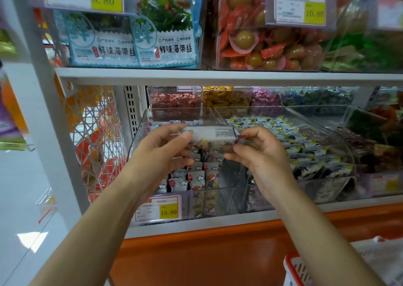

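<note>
Left hand (162,148) and right hand (259,149) each pinch one end of a small white plastic-wrapped snack packet (211,135), holding it level above the clear acrylic bin (139,133) at the shelf's left end, label side up, presumably for reading.

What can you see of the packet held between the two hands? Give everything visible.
The packet is a small oblong snack in glossy film. Its upper face is white with fine dark print and a barcode-like block toward the right. The lower part shows tan and dark tones. It lies roughly level, long side across the view. The left hand pinches its left end and the right hand pinches its right end. It hangs above the clear bin of cartoon-printed packets, touching nothing else.
</note>
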### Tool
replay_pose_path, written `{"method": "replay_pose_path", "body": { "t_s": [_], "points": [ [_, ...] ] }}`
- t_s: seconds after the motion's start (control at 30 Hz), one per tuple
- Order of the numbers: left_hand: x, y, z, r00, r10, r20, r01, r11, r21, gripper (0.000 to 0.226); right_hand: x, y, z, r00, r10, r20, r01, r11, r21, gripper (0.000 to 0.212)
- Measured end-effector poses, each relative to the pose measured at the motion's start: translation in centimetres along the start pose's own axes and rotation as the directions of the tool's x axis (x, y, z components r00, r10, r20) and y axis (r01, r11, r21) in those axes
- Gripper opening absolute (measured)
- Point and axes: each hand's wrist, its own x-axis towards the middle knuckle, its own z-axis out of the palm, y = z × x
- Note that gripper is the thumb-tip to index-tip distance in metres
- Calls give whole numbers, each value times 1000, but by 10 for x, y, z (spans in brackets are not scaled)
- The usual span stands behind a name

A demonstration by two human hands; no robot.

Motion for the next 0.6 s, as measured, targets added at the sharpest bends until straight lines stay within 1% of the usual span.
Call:
{"method": "replay_pose_path", "body": {
  "t_s": [0.07, 0.1, 0.13, 0.17, 0.2, 0.27, 0.3, 0.4, 0.47, 0.53, 0.6],
  "points": [
    [0, -1, 0, 998, 45, -42, -39, 991, 125, 28, -1, -1, 2, 997, 24, 79, -30, 997, 78, 7],
    [-1, -1, 0, 997, 59, -41, -52, 986, 160, 25, -2, -2, 4, 995, 29, 100, -40, 993, 107, 7],
    [-1, -1, 1, 997, 66, -31, -59, 981, 184, 24, -3, -2, 5, 994, 30, 107, -41, 993, 106, 15],
    [-2, -1, 2, 997, 70, -16, -65, 976, 208, 24, -3, -2, 7, 994, 18, 105, -25, 997, 67, 20],
    [-2, -1, 3, 997, 74, -1, -71, 969, 237, 24, -3, -2, 8, 996, -7, 93, 7, 1000, 4, 19],
    [-3, -1, 4, 997, 82, 15, -83, 953, 293, 26, -5, -2, 10, 994, -65, 86, 74, 991, -107, 10],
    [-4, -1, 5, 996, 92, 18, -92, 940, 328, 28, -5, -2, 11, 994, -80, 75, 88, 989, -123, 8],
    [-6, 2, 8, 987, 158, 36, -158, 888, 431, 33, -6, -2, 13, 995, -100, 28, 102, 989, -107, 17],
    [-5, 2, 11, 982, 183, 46, -181, 847, 500, 35, -5, -1, 13, 991, -135, -11, 131, 977, -168, 16],
    [-5, 1, 14, 986, 158, 59, -166, 842, 513, 29, -6, -1, 14, 988, -149, -48, 137, 971, -195, 19],
    [-6, 1, 18, 993, 108, 52, -120, 891, 439, 14, -6, -1, 15, 987, -146, -63, 130, 971, -202, 20]
  ]
}}
